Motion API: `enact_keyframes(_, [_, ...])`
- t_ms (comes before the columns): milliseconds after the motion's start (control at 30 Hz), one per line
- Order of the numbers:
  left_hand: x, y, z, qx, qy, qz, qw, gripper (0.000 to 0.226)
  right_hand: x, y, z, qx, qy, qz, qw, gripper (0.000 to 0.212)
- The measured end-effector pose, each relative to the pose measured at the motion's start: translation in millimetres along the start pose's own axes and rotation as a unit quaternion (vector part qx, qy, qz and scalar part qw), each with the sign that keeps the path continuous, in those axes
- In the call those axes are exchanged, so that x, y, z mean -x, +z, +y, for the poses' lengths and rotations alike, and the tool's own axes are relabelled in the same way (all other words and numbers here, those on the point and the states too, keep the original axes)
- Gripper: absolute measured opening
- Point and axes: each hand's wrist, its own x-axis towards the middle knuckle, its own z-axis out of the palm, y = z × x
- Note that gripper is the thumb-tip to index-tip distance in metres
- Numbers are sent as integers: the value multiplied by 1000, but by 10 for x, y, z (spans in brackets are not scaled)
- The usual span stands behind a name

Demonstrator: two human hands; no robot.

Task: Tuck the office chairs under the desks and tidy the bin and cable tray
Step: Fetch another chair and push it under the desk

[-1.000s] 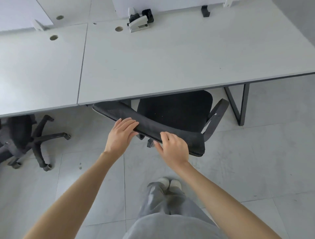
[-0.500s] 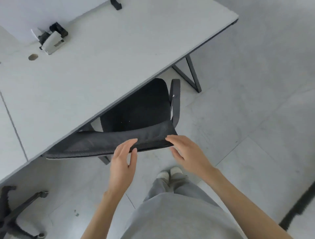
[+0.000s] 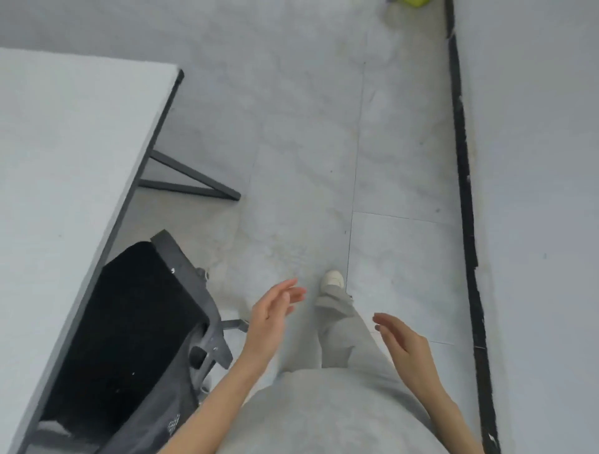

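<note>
A black office chair (image 3: 129,324) sits at the lower left, its seat partly under the edge of the grey desk (image 3: 64,168). Its armrest (image 3: 191,291) and mesh back point toward me. My left hand (image 3: 272,311) hangs open in the air just right of the armrest, touching nothing. My right hand (image 3: 405,343) is open too, further right over my grey trousers, holding nothing. The bin and the cable tray are out of sight.
The desk's black metal leg frame (image 3: 191,181) stands on the grey tiled floor. A black skirting strip (image 3: 466,210) runs along the wall at the right. Something yellow-green (image 3: 413,2) shows at the top edge. My shoe (image 3: 332,279) is ahead of me.
Both hands have come off the chair back and now hang open. The view has swung right, away from the desk toward the aisle and the wall.
</note>
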Motion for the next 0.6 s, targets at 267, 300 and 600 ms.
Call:
enact_keyframes(267, [-1456, 333, 887, 8, 39, 71, 997, 28, -1862, -774, -648, -88, -3, 3, 996, 24])
enact_keyframes(300, [-1573, 341, 953, 16, 35, 86, 996, 29, -2145, -887, -851, -88, -26, -7, 996, 25])
enact_keyframes(600, [-3048, 441, 1360, 23, -14, 173, 985, 28, -4377, -1246, -2112, -128, -102, -41, 986, 28])
